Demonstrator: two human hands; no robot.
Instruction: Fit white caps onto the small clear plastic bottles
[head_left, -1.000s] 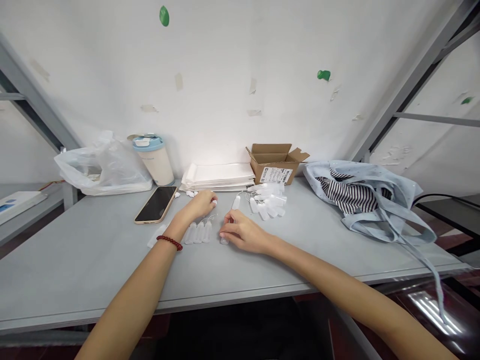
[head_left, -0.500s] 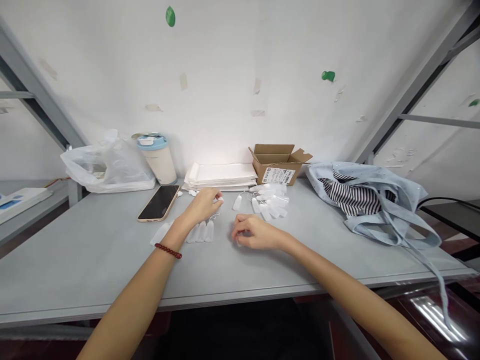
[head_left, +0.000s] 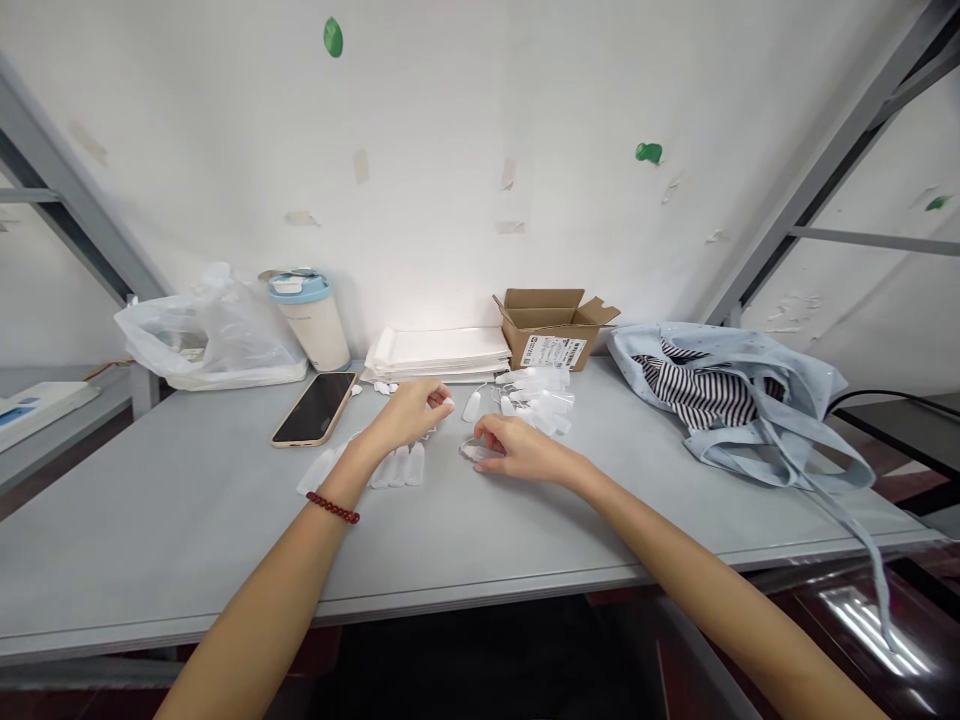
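Left hand (head_left: pixel 409 412) pinches a white cap (head_left: pixel 448 403) at its fingertips. Right hand (head_left: pixel 519 450) grips a clear vial (head_left: pixel 472 453), which juts from its fingers toward the left hand. A row of vials (head_left: pixel 399 466) lies just beneath the left hand, and a pile (head_left: pixel 541 398) lies just beyond the right.

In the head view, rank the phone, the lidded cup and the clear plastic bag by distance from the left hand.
1. phone, just left of the left hand.
2. lidded cup, behind the phone by the wall.
3. clear plastic bag, far left.
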